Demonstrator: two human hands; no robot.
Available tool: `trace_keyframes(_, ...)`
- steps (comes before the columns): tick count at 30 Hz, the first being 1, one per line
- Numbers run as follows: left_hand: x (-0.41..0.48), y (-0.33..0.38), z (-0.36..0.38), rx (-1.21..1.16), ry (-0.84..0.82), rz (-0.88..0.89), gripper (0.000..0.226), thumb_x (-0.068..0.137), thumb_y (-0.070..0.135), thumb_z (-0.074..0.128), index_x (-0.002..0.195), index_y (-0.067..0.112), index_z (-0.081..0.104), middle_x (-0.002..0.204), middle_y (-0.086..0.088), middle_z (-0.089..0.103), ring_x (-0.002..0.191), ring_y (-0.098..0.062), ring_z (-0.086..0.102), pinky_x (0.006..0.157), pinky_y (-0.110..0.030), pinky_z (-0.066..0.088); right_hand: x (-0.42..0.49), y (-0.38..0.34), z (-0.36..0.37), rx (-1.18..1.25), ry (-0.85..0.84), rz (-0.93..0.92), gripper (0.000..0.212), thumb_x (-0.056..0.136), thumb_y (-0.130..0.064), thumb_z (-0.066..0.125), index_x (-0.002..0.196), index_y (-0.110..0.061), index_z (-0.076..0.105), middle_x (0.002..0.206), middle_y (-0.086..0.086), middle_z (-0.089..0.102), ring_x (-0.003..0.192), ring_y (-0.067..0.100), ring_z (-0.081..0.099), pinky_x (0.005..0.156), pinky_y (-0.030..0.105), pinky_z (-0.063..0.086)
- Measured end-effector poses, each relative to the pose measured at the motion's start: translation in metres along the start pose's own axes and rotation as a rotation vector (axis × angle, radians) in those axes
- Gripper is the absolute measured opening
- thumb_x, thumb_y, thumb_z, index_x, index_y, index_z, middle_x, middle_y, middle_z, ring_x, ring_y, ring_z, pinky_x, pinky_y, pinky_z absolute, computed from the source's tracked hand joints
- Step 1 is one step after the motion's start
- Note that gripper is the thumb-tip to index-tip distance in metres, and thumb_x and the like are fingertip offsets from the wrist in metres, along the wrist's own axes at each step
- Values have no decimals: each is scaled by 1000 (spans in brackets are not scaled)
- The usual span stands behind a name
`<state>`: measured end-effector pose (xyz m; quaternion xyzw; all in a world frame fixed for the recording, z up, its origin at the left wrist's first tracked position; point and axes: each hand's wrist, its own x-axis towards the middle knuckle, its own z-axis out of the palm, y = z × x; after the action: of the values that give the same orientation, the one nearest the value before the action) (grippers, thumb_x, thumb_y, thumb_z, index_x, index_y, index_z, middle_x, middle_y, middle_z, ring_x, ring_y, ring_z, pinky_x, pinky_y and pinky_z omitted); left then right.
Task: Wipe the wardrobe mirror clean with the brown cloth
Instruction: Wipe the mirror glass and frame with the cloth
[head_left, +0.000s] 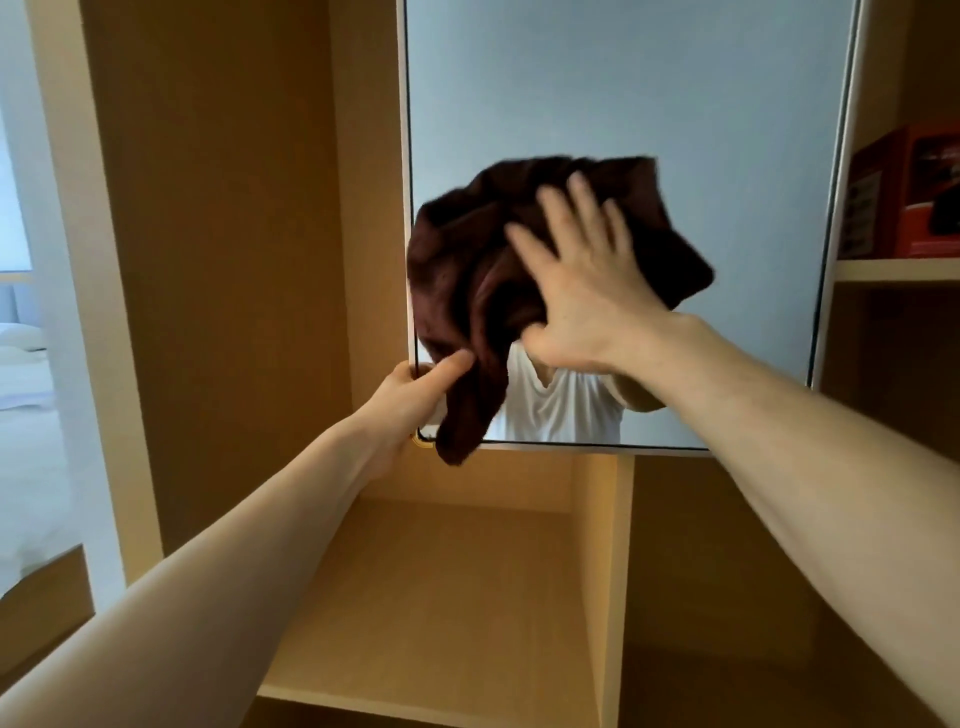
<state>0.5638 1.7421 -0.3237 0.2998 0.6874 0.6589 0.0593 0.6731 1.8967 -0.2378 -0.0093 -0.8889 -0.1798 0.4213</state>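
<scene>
Pressing the crumpled dark brown cloth (467, 270) against the mirror (623, 93), low and left, my right hand (582, 291) lies flat with fingers spread; one cloth corner dangles past the bottom edge. My left hand (415, 389) grips the mirror's lower-left edge, with bare glass above and rightward. A red box (919, 192) sits on the shelf (893, 270) beside the right frame.

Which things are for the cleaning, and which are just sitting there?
For the job: brown cloth, mirror, right hand pressing the cloth, left hand gripping the mirror's edge.
Just there: red box on the shelf, bed at far left.
</scene>
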Motion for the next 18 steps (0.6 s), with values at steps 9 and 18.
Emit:
trace_keyframes(9,-12,5,-3,147,-96,238,24,95,15,57,119,12,61,117,-13,64,108,-26,60,94,-41,52,-26,-47,43,-26,61,-175,92,75,-64,55,148,-21,20,158,10,9,145,30,-8,116,49,-4)
trace_keyframes(18,-6,-5,-19,-161,-186,-123,102,65,89,41,150,35,24,157,2,24,143,-21,22,115,-47,9,55,1,-7,-55,212,-185,76,80,-43,63,144,-19,30,155,8,19,145,28,4,116,46,4)
